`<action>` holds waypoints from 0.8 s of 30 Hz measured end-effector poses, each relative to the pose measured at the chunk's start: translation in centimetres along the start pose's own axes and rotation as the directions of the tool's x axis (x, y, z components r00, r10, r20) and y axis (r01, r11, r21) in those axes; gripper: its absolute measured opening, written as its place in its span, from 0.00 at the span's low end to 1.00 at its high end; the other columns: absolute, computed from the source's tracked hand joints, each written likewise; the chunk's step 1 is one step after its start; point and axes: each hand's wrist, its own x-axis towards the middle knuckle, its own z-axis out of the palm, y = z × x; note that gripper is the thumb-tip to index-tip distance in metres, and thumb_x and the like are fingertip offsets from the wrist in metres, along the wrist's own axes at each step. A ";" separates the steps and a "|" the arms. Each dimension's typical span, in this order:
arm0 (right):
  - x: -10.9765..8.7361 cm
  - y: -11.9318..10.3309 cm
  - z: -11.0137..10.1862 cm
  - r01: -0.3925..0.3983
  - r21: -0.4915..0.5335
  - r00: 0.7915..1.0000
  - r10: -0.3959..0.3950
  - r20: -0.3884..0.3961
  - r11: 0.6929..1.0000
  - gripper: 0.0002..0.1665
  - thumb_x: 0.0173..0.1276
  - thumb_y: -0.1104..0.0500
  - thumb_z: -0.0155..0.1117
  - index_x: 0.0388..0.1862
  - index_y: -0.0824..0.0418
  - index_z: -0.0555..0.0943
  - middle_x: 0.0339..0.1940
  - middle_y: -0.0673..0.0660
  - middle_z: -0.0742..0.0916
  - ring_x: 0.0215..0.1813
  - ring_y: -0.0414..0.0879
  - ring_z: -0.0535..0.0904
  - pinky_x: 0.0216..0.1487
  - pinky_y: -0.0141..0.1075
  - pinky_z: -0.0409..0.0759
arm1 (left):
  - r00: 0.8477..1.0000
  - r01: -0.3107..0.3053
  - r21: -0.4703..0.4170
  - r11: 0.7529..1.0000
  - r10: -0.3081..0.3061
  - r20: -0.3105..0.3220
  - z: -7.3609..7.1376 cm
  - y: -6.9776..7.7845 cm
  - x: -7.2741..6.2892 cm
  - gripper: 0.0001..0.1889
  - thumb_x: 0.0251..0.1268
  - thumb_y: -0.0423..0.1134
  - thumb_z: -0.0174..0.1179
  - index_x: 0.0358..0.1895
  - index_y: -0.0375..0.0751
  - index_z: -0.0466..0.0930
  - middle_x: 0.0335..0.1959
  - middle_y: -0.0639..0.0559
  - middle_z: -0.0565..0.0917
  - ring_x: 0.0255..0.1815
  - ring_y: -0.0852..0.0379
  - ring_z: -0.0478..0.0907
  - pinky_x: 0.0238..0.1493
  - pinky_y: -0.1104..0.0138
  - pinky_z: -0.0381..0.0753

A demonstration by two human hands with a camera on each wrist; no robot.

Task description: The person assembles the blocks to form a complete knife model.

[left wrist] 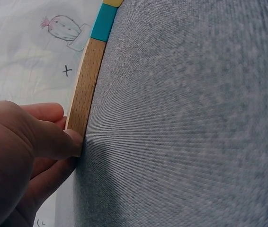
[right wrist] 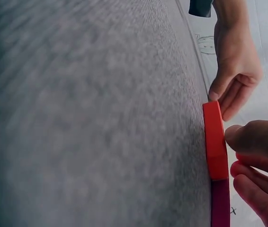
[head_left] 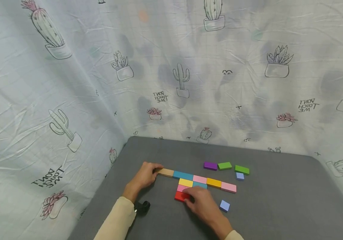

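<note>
As L hand (head_left: 143,176) pinches wood blk (head_left: 166,172), long axis runs approx. L-R.

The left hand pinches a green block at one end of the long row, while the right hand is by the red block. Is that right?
Not quite: the left wrist view shows the left hand pinching a wooden block, not green, at one end of the long row. The right hand is by the red block.

This looks like a curtained booth: cactus-print cloth (head_left: 201,110) behind a grey table (head_left: 267,206).
</note>
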 end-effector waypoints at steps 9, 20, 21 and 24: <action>0.2 -0.4 0.1 -0.005 0.010 1.000 0.005 0.015 1.000 0.18 0.68 0.56 0.83 0.56 0.54 0.93 0.51 0.49 0.95 0.53 0.47 0.90 0.61 0.49 0.90 | 1.000 -0.010 0.017 1.000 0.010 0.003 0.1 0.1 0.0 0.17 0.67 0.21 0.71 0.56 0.38 0.93 0.56 0.44 0.93 0.60 0.44 0.90 0.63 0.47 0.88; 0.3 -0.3 0.2 -0.007 0.029 1.000 0.006 0.014 1.000 0.16 0.69 0.57 0.82 0.55 0.55 0.93 0.51 0.49 0.95 0.52 0.47 0.89 0.61 0.48 0.91 | 1.000 -0.002 0.021 1.000 0.002 0.025 0.1 0.2 0.0 0.16 0.67 0.23 0.71 0.56 0.37 0.92 0.55 0.43 0.93 0.58 0.44 0.90 0.60 0.48 0.89; 0.3 -0.3 0.2 -0.011 0.033 1.000 0.010 0.016 0.999 0.16 0.69 0.57 0.81 0.55 0.55 0.93 0.51 0.50 0.95 0.52 0.47 0.89 0.61 0.49 0.90 | 1.000 -0.005 0.025 1.000 0.005 0.025 0.1 0.3 0.0 0.16 0.67 0.23 0.71 0.56 0.36 0.92 0.55 0.42 0.93 0.58 0.44 0.90 0.60 0.49 0.90; 0.3 -0.3 0.2 -0.018 0.040 1.000 0.017 0.018 0.999 0.16 0.69 0.57 0.81 0.55 0.55 0.93 0.51 0.50 0.95 0.52 0.47 0.89 0.61 0.49 0.90 | 1.000 -0.004 0.026 1.000 0.004 0.024 0.1 0.4 0.0 0.16 0.67 0.23 0.72 0.56 0.36 0.92 0.56 0.43 0.93 0.58 0.45 0.90 0.60 0.49 0.90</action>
